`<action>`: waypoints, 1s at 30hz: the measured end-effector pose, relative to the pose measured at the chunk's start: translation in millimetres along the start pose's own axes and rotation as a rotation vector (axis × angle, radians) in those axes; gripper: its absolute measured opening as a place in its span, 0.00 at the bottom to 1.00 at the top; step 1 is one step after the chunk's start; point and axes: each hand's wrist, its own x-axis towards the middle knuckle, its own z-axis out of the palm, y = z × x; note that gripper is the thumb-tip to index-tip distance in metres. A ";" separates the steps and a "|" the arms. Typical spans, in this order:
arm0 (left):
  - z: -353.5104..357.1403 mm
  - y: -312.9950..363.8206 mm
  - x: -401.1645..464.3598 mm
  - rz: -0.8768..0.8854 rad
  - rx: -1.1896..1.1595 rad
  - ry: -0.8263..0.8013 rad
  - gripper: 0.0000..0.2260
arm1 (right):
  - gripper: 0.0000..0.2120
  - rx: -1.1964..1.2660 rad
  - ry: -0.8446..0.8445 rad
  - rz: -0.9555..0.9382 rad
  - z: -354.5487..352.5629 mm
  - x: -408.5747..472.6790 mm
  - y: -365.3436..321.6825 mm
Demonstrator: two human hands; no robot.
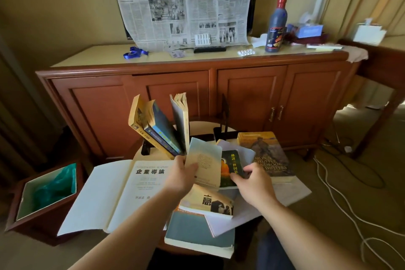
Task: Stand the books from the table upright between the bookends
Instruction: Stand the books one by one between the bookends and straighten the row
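Note:
Three books (163, 129) stand leaning left against the left black bookend (146, 148) on a small round table (202, 127). The right black bookend (224, 119) stands apart with a gap between. My left hand (183, 173) holds a pale paperback (206, 162) tilted up just right of the standing books. My right hand (254, 180) grips the lower edge of a green-covered book (231, 165) lying flat. A large white open-covered book (122, 190), a yellow book (210, 201), a grey-blue book (197, 232) and a brown handbook (267, 155) lie around them.
A wooden cabinet (197, 85) stands right behind the table, with a bottle (276, 26), pill packs and a newspaper on top. A bin with a green bag (46, 193) sits at the left. White cables (341, 199) trail across the floor at the right.

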 end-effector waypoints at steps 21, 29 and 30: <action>18.3 5.8 28.3 -0.043 0.156 -0.144 0.07 | 0.15 0.311 -0.097 0.056 15.6 -18.4 4.8; 28.3 37.9 27.5 0.002 -0.079 -0.059 0.06 | 0.13 0.254 -0.014 -0.072 -23.9 10.6 -17.7; 33.0 44.3 29.4 0.023 -0.080 -0.051 0.05 | 0.13 0.242 -0.009 -0.079 -32.6 17.8 -19.8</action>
